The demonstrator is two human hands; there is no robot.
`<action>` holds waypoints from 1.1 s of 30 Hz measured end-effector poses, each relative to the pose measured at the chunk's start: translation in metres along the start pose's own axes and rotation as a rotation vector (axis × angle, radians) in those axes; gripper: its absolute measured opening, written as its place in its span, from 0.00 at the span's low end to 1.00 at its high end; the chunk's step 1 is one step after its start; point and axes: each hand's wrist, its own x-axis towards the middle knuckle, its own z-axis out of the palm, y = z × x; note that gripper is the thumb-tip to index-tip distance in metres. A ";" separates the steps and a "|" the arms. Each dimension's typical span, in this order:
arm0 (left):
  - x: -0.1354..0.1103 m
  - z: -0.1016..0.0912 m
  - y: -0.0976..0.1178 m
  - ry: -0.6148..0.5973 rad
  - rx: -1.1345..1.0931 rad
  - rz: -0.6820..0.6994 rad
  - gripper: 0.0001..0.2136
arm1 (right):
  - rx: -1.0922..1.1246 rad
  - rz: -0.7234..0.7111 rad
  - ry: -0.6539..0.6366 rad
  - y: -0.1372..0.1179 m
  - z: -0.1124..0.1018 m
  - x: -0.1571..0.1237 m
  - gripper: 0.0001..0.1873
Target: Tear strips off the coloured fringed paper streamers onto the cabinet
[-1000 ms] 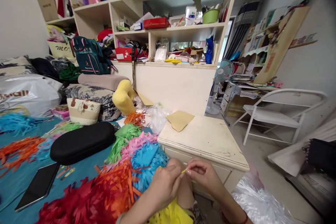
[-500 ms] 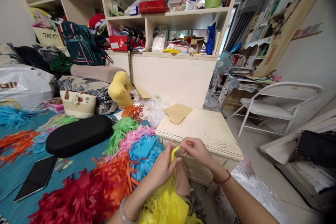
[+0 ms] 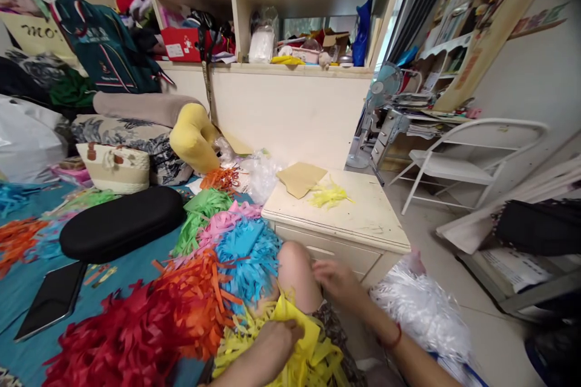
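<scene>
In my lap lies a yellow pom-pom (image 3: 313, 354) of cut strips with a flat uncut sheet on top. My left hand (image 3: 275, 341) is closed on it, fingers curled at the sheet's edge. Above my knee, in front of the nightstand (image 3: 367, 205), hovers my right hand (image 3: 338, 283); it is slightly blurred, its fingers loosely apart with nothing visible in them. On the nightstand a small bunch of yellow strips (image 3: 330, 195) lies beside a tan sheet (image 3: 299, 179). Blue (image 3: 249, 260), orange (image 3: 200, 302) and red (image 3: 118, 344) pom-poms lie to the left.
A black oval case (image 3: 122, 224) and a phone (image 3: 51, 299) rest on the teal bed cover (image 3: 22, 269). A white shiny pom-pom (image 3: 424, 302) in clear wrap is right of the nightstand. A white folding chair (image 3: 458, 163) stands farther back.
The yellow strips that were between my hands have been let go and lie on the nightstand. My left hand has dropped to the yellow pom-pom; my right hand has lowered. The view has tilted down.
</scene>
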 end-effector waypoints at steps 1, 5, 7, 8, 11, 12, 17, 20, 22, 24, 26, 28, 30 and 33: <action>0.001 0.000 -0.002 -0.008 0.022 -0.003 0.11 | -0.003 -0.031 -0.074 -0.005 0.014 -0.021 0.06; -0.002 -0.013 -0.007 -0.003 0.071 0.058 0.11 | -0.044 -0.062 -0.204 -0.019 0.034 -0.070 0.09; -0.007 -0.023 -0.008 0.010 0.072 0.091 0.11 | -0.064 -0.070 -0.248 -0.022 0.033 -0.075 0.10; -0.009 -0.027 -0.008 0.019 0.075 0.098 0.11 | -0.077 -0.075 -0.268 -0.023 0.034 -0.075 0.11; -0.012 -0.036 -0.009 0.045 0.087 0.094 0.12 | -0.133 -0.084 -0.306 -0.021 0.042 -0.070 0.13; -0.013 -0.038 -0.009 0.052 0.090 0.089 0.12 | -0.156 -0.089 -0.318 -0.019 0.047 -0.069 0.13; -0.012 -0.040 -0.015 0.070 0.082 0.055 0.10 | -0.275 -0.123 -0.397 -0.012 0.064 -0.063 0.08; -0.014 -0.037 -0.013 0.114 0.052 0.035 0.08 | -0.334 -0.127 -0.427 -0.010 0.065 -0.061 0.06; -0.017 -0.030 -0.008 0.161 0.034 -0.006 0.07 | -0.364 -0.127 -0.440 -0.010 0.065 -0.059 0.05; -0.019 -0.017 -0.002 0.182 0.026 -0.065 0.05 | -0.385 -0.134 -0.458 -0.011 0.064 -0.059 0.05; -0.019 -0.001 0.002 0.176 0.027 -0.112 0.06 | -0.406 -0.146 -0.479 -0.012 0.064 -0.059 0.05; -0.018 0.012 0.004 0.170 0.024 -0.129 0.05 | -0.430 -0.157 -0.500 -0.012 0.065 -0.060 0.06; -0.017 0.020 0.003 0.165 0.009 -0.117 0.07 | -0.452 -0.165 -0.522 -0.012 0.064 -0.061 0.06; -0.017 0.019 0.000 0.166 -0.020 -0.075 0.11 | -0.472 -0.176 -0.555 -0.013 0.063 -0.061 0.06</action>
